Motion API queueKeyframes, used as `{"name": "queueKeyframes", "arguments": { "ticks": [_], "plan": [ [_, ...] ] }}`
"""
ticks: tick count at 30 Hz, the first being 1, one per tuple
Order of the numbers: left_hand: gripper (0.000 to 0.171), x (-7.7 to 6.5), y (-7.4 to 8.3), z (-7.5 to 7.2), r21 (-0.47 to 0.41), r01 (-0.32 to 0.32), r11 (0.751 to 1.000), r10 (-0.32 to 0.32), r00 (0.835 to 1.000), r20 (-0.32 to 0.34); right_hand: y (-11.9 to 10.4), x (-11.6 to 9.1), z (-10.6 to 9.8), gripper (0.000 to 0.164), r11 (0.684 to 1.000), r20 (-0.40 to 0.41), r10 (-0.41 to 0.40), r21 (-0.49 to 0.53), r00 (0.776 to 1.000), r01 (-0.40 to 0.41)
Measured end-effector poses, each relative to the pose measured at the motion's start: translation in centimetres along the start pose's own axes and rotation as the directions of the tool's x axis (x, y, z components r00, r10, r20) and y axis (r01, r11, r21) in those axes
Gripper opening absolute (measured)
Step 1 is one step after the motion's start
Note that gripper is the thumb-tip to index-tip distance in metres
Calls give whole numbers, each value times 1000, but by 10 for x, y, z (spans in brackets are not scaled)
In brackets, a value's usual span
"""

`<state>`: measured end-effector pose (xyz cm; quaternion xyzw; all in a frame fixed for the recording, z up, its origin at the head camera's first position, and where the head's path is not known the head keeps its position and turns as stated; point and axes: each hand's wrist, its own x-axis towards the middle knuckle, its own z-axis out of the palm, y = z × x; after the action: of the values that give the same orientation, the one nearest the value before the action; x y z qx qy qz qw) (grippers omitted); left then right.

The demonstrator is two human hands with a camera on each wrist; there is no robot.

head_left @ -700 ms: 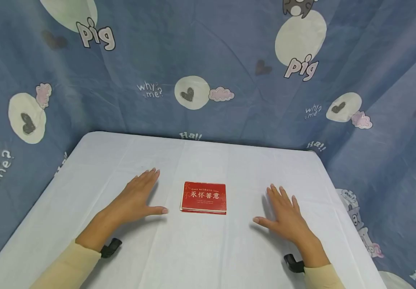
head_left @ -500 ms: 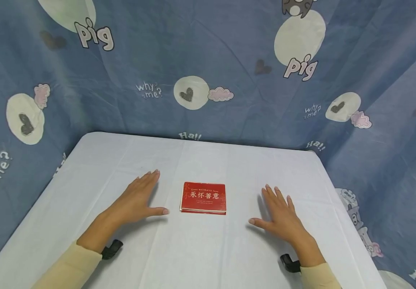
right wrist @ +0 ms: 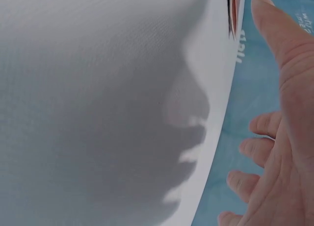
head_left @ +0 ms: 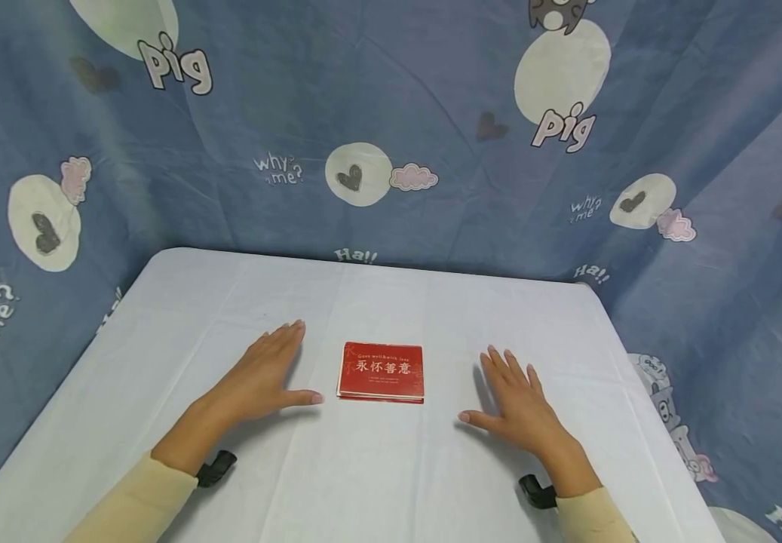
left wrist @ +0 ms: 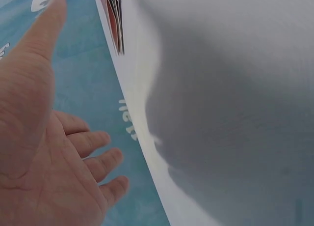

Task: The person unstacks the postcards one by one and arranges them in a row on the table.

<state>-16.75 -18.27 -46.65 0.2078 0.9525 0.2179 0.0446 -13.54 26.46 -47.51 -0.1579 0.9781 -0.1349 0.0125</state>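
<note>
A red booklet [head_left: 381, 372] with pale Chinese lettering lies flat near the middle of the white table; its layered edge [left wrist: 116, 24] shows at the top of the left wrist view. To its left, my left hand [head_left: 260, 377] hovers above the cloth, fingers extended and thumb pointing toward the booklet. My right hand [head_left: 518, 407] is on the other side, a wider gap away, with fingers spread and thumb out. Neither hand touches the booklet or holds anything. Both cast shadows on the cloth, and both palms appear in the wrist views.
The white-covered table [head_left: 363, 483] has its far edge against a blue printed curtain [head_left: 391, 98], which also hangs at the left and right. Black wrist-worn devices [head_left: 216, 469] sit under both wrists.
My right hand has moved left, closer to the booklet. My left hand has shifted slightly right. The booklet stays in place on the table.
</note>
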Motion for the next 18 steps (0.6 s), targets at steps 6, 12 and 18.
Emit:
{"name": "queueKeyframes", "arguments": {
  "ticks": [6, 12, 18],
  "plan": [
    [126, 1, 2, 1, 12, -17, 1000, 17, 1000, -8, -3, 2, 0, 111, 1000, 6, -14, -2, 1000, 14],
    [127, -1, 0, 7, 16, -26, 1000, 27, 1000, -9, -8, 6, 3, 110, 1000, 12, -15, -14, 1000, 15],
    [124, 3, 3, 11, 36, -41, 999, 41, 999, -5, -10, 7, 8, 108, 1000, 10, -14, -2, 1000, 14]
  ]
}}
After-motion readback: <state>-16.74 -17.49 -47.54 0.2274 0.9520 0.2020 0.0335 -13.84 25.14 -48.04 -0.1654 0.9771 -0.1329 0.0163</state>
